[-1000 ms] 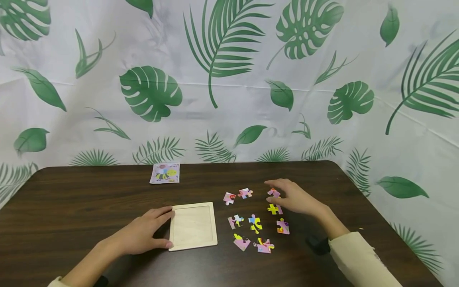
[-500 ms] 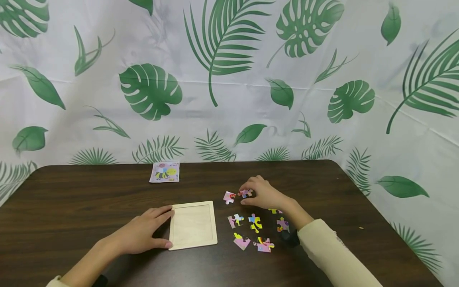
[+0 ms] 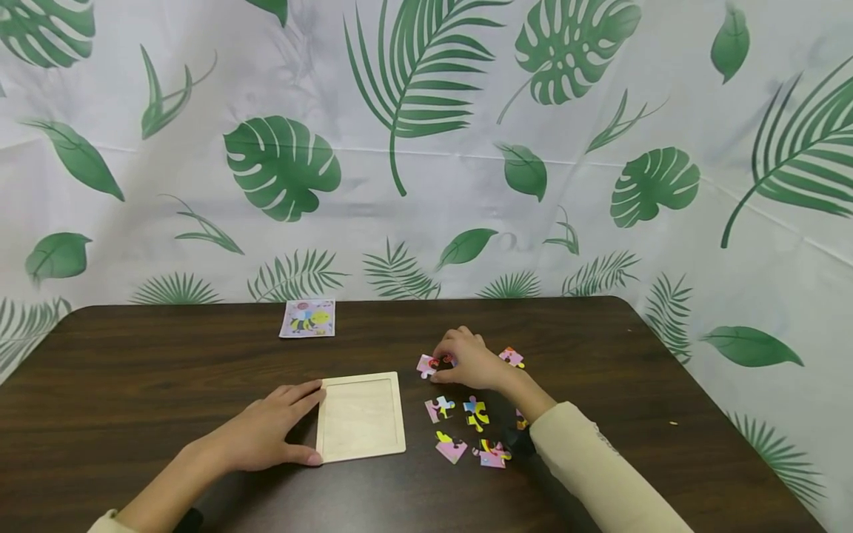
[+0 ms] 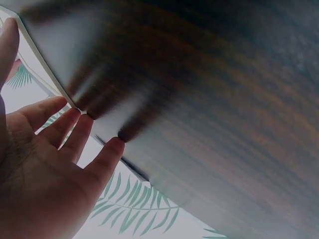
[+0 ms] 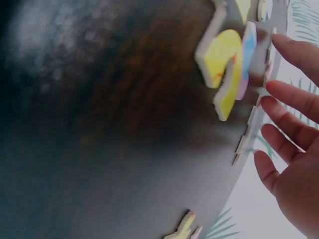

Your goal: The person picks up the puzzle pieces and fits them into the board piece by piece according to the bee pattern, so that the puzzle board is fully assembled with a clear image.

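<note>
Your right hand (image 3: 469, 360) sits on the far part of the desk (image 3: 133, 385), fingers curled over two puzzle pieces: the pink piece (image 3: 426, 365) at your fingertips and another mostly hidden under them. Whether you're pinching one or just touching, you can't tell from the head view; the right wrist view shows your fingers (image 5: 289, 127) fairly straight and spread next to a yellow-blue piece (image 5: 227, 74), blurred. Just right of the hand lies a pink-orange piece (image 3: 511, 357). Nearer you, five loose pieces in a cluster: a pink-blue one (image 3: 438, 408), a yellow-blue one (image 3: 476, 414), a pink-yellow one (image 3: 450, 446), a pink one (image 3: 492, 453), and one half hidden by your sleeve (image 3: 600, 466).

Your left hand (image 3: 266, 433) lies flat, fingers straight, thumb and fingertips against the left edge of the wooden puzzle tray (image 3: 360, 416), which is left of the pieces. Reference picture card (image 3: 307, 318) is at the far edge of the desk, well apart. Leaf-print cloth (image 3: 426, 148) behind.
</note>
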Available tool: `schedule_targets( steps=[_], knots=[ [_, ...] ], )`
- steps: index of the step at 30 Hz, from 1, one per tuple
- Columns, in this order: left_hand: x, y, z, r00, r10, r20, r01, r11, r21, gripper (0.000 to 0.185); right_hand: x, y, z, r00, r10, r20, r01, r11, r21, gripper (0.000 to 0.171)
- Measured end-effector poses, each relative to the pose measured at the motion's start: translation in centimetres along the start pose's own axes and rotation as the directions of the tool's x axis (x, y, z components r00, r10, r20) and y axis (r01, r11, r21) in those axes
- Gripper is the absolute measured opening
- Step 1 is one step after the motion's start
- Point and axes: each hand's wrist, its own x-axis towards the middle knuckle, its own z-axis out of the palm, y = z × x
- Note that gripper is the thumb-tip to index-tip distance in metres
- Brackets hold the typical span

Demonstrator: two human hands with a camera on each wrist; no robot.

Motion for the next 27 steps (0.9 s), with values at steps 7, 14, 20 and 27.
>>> schedule_targets(
  steps=[7,14,20,27],
  knots=[
    [0.0,0.09,-0.16,1.0,-0.001,0.003,0.001,1.0,-0.002,0.091,0.19,0.13,0.17,1.0,0.006,-0.022,-0.006,1.0,-0.001,0.021],
    [0.11,0.05,-0.21,1.0,0.002,0.002,-0.002,1.0,0.012,0.09,0.43,-0.01,0.27,1.0,0.007,-0.029,-0.007,1.0,-0.024,0.018],
    [0.1,0.15,-0.24,1.0,-0.009,0.009,0.009,1.0,0.006,0.09,0.38,-0.1,0.16,1.0,0.006,-0.015,-0.006,1.0,-0.02,0.017],
    [0.06,0.17,-0.29,1.0,-0.01,0.008,0.01,1.0,0.006,0.09,0.43,-0.18,0.12,1.0,0.0,-0.012,0.0,1.0,-0.008,0.017]
  ],
)
